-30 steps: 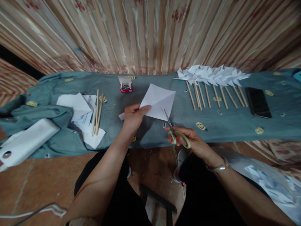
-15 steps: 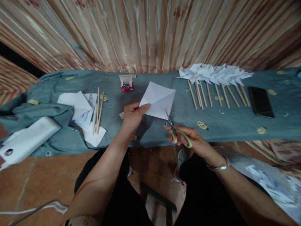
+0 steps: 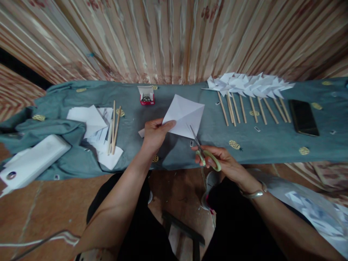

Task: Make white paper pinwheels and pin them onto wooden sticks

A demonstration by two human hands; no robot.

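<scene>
My left hand (image 3: 157, 132) pinches the left corner of a white square of paper (image 3: 187, 112), thumb on top, holding it above the cloth. Faint diagonal creases cross the sheet. In my right hand (image 3: 214, 157) is a pair of scissors (image 3: 200, 148) with pale green handles, my fingers through the loops. The scissor blades are slightly apart at the paper's near right corner, one of them over the sheet. Whether they have cut into it I cannot tell. A small strip of paper (image 3: 141, 133) shows behind my left hand.
A red box of small metal pieces (image 3: 147, 100) stands open at the back. Paper pinwheels (image 3: 247, 85) on wooden sticks lie at the back right, beside a phone (image 3: 303, 117). Loose sticks (image 3: 116, 130), paper sheets (image 3: 89, 119) and a white device (image 3: 35, 161) lie on the left.
Almost nothing differs. The whole view has shifted very slightly; both hands keep the same hold on paper and scissors.
</scene>
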